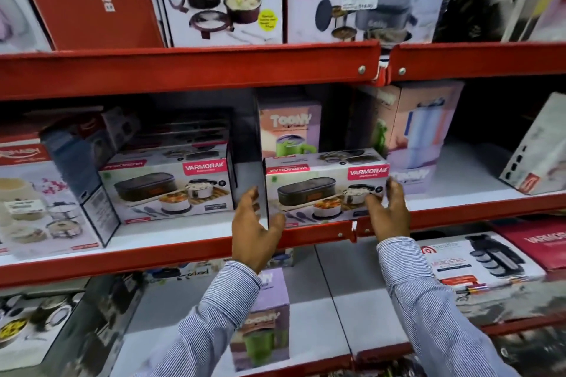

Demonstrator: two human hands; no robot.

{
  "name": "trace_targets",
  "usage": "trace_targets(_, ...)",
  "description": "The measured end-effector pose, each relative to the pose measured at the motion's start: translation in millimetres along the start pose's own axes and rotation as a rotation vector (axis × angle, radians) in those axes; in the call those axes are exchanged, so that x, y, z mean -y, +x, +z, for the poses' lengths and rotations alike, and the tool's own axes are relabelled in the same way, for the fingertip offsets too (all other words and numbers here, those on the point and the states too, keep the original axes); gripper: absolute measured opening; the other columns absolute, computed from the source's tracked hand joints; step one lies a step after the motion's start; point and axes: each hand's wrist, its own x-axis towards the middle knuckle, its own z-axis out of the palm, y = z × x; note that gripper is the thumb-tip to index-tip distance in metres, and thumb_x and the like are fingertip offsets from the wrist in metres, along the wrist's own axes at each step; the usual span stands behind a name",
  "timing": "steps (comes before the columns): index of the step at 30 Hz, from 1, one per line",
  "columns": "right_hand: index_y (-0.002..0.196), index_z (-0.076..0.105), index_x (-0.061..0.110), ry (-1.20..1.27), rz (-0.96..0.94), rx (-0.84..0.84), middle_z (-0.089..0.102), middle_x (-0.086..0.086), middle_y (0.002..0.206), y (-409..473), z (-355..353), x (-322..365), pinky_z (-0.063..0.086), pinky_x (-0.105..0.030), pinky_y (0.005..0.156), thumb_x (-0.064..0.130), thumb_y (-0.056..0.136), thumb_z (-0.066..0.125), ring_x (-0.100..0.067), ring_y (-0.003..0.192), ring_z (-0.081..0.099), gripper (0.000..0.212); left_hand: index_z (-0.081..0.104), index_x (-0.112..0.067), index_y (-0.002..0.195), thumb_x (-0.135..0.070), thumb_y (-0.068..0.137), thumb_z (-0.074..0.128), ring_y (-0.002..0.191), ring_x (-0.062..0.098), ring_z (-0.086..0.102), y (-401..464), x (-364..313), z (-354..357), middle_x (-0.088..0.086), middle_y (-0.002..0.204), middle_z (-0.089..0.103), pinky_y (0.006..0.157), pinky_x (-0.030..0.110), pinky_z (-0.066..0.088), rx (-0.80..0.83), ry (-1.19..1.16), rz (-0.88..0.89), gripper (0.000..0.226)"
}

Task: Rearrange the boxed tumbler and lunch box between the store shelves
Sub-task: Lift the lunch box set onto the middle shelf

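Note:
A white Varmora lunch box carton (324, 190) lies at the front of the middle red shelf (183, 257). My left hand (254, 229) grips its left end and my right hand (389, 211) grips its right end. Behind it stands an upright Toony tumbler box (289, 128) showing a green tumbler. A pink Toony tumbler box (416, 144) with a blue tumbler stands just to the right. On the shelf below, between my sleeves, is a purple Toony tumbler box (269, 318).
A second Varmora lunch box carton (168, 187) sits to the left on the same shelf, with other cartons (46, 199) beyond it. BiteBuddy boxes (352, 0) fill the upper shelf. A steel-container box (477, 260) lies lower right.

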Motion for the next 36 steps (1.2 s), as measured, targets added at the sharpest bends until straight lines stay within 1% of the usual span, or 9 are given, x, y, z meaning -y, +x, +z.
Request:
trace_targets(3,0.125,0.058,0.014,0.019,-0.013,0.056,0.069,-0.008,0.118,4.7,-0.5,6.1,0.048,-0.043,0.102,0.010,0.083,0.068,-0.032,0.114,0.064,0.043,0.045,-0.018,0.144,-0.014,0.087,0.072,0.129,0.026,0.062,1.0,-5.3,4.1,0.000,0.135,0.064,0.108,0.039,0.051,-0.008,-0.055,0.013,0.064)
trace_targets(5,0.121,0.062,0.021,0.036,-0.071,0.030,0.071,-0.002,0.111,-3.8,-3.3,15.3,0.050,-0.046,0.103,0.012,0.082,0.070,-0.028,0.110,0.066,0.040,0.047,-0.021,0.144,-0.013,0.085,0.073,0.128,0.025,0.062,-1.1,-9.4,-0.8,-0.001,0.137,0.064,0.110,0.041,0.051,-0.067,-0.066,0.052,0.065)
trace_targets(8,0.119,0.063,0.032,0.042,-0.185,0.019,0.073,0.011,0.106,-21.9,-8.0,37.3,0.053,-0.031,0.092,0.022,0.080,0.068,-0.010,0.103,0.069,0.041,0.044,-0.023,0.151,-0.020,0.085,0.074,0.134,0.024,0.057,-4.7,-21.3,-22.3,0.001,0.149,0.058,0.113,0.051,0.049,-0.144,-0.059,0.133,0.073)
trace_targets(12,0.120,0.065,0.034,0.102,-0.284,0.063,0.070,0.021,0.106,-47.8,-2.7,76.9,0.050,-0.006,0.083,0.025,0.074,0.063,0.013,0.098,0.064,0.047,0.050,-0.023,0.148,-0.027,0.079,0.068,0.127,0.024,0.063,-7.2,-39.8,-66.0,0.004,0.142,0.064,0.108,0.052,0.053,-0.285,-0.052,0.201,0.072)
trace_targets(16,0.125,0.065,0.026,0.114,-0.328,0.158,0.072,0.014,0.113,-70.5,19.0,96.6,0.053,-0.016,0.087,0.027,0.076,0.063,0.004,0.105,0.065,0.050,0.051,-0.023,0.147,-0.018,0.082,0.072,0.124,0.013,0.064,-8.7,-38.8,-107.4,-0.002,0.139,0.066,0.105,0.044,0.055,-0.365,-0.041,0.216,0.068)
trace_targets(20,0.133,0.060,0.021,0.055,-0.347,0.239,0.071,0.006,0.120,-90.2,53.1,99.1,0.050,-0.008,0.085,0.010,0.084,0.067,-0.004,0.107,0.066,0.051,0.051,-0.031,0.140,-0.026,0.076,0.070,0.113,-0.009,0.062,-16.4,-24.4,-143.5,-0.011,0.130,0.066,0.096,0.027,0.050,-0.459,-0.030,0.181,0.067)
trace_targets(25,0.141,0.050,0.018,0.037,-0.329,0.380,0.061,0.009,0.128,-126.2,105.4,101.6,0.050,-0.028,0.097,0.014,0.083,0.069,-0.012,0.116,0.060,0.061,0.052,-0.030,0.137,-0.016,0.078,0.076,0.113,0.002,0.068,-17.6,10.0,-189.8,-0.006,0.128,0.069,0.097,0.032,0.055,-0.495,-0.001,0.099,0.065)
trace_targets(30,0.141,0.048,0.022,0.000,-0.283,0.485,0.054,0.030,0.116,-146.4,145.6,95.1,0.044,0.000,0.081,0.011,0.082,0.068,0.006,0.105,0.057,0.063,0.046,-0.017,0.147,-0.006,0.084,0.075,0.121,0.024,0.058,-14.9,44.5,-219.8,0.004,0.139,0.051,0.107,0.046,0.051,-0.460,0.078,-0.032,0.069)
trace_targets(36,0.142,0.046,0.017,-0.068,-0.217,0.542,0.057,0.015,0.115,-154.5,168.0,78.9,0.047,-0.021,0.093,0.010,0.081,0.068,-0.007,0.108,0.057,0.065,0.045,-0.010,0.149,-0.014,0.084,0.078,0.126,0.029,0.055,-17.9,72.8,-232.1,0.015,0.147,0.053,0.106,0.049,0.051,-0.411,0.211,-0.089,0.072)
